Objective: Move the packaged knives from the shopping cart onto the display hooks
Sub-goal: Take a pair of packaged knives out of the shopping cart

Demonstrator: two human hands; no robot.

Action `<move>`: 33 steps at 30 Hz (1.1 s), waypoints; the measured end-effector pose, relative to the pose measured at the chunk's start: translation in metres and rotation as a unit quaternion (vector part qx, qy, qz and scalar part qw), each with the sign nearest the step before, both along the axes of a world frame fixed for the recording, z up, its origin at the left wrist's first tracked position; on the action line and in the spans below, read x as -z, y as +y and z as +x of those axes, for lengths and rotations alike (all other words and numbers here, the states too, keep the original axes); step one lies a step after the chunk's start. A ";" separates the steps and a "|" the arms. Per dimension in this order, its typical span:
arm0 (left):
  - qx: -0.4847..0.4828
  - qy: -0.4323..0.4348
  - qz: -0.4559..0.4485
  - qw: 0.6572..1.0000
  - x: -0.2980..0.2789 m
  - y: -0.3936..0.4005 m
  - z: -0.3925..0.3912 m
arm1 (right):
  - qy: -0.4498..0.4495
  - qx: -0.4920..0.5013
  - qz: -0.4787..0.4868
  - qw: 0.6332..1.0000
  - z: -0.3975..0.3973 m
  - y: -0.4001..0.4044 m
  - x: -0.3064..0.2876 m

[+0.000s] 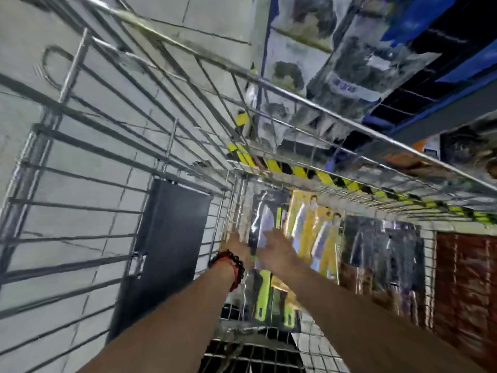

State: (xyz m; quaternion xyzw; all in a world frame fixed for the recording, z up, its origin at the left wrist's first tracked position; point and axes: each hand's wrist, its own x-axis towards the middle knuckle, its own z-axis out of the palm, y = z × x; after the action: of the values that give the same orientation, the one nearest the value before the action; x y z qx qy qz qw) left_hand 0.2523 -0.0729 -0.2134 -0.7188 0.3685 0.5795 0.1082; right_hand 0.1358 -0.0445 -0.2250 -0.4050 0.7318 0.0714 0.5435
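While both your hands reach into the shopping cart (269, 168), left hand (236, 244) and right hand (277, 244) on the packaged knives (265, 224), blur hides each grip's state; none visibly hung, so hooks remain.

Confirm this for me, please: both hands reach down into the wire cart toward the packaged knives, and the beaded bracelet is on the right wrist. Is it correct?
Not quite. The beaded bracelet is on the left wrist, not the right, as the head view shows. The rest holds: the left hand and right hand both reach down into the wire cart toward the packaged knives.
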 end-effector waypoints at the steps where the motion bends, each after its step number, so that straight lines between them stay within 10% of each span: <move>1: -0.015 0.003 0.004 1.000 0.008 0.002 -0.004 | 0.005 -0.009 -0.007 1.000 -0.005 0.005 0.017; 15: 0.014 -0.054 -0.074 0.996 0.034 0.015 -0.021 | 0.139 -0.049 0.048 0.988 -0.012 -0.005 0.000; 22: -0.114 -0.038 -0.086 0.989 0.049 0.017 -0.011 | 0.058 -0.074 0.012 0.995 0.007 0.000 0.011; 33: -0.145 0.045 -0.037 0.988 0.027 0.019 -0.003 | 0.136 0.076 0.000 0.988 0.003 -0.018 0.014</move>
State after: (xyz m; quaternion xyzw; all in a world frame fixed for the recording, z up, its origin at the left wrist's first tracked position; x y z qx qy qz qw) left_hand 0.2496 -0.0535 -0.2399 -0.7413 0.2862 0.6067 -0.0202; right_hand 0.1391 -0.0627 -0.2394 -0.3347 0.8273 0.0846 0.4431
